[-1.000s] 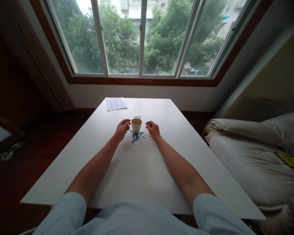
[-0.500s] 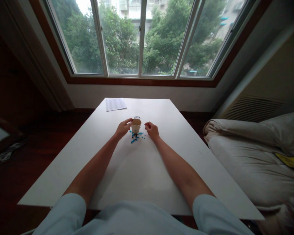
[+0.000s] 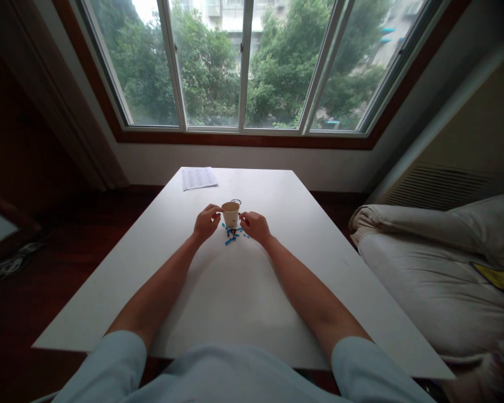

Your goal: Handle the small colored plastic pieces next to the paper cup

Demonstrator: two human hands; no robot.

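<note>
A pale paper cup stands upright on the white table, and its inside looks light brown. My left hand is at the cup's left side, fingers bent, the fingertips at its rim. On the other side my right hand has its thumb and forefinger pinched together against the cup's right wall. Whatever small thing that pinch may hold is too small to make out. Several small blue pieces and a few dark ones lie in front of the cup. Behind its rim shows part of a thin dark loop.
Printed paper sheets lie at the far left of the white table. A window is beyond the table. To the right stands a padded sofa with something yellow on it.
My right hand has moved left, from beside the cup to touching its right wall. The cup has shifted slightly left, and my left hand has moved a little left with it.
</note>
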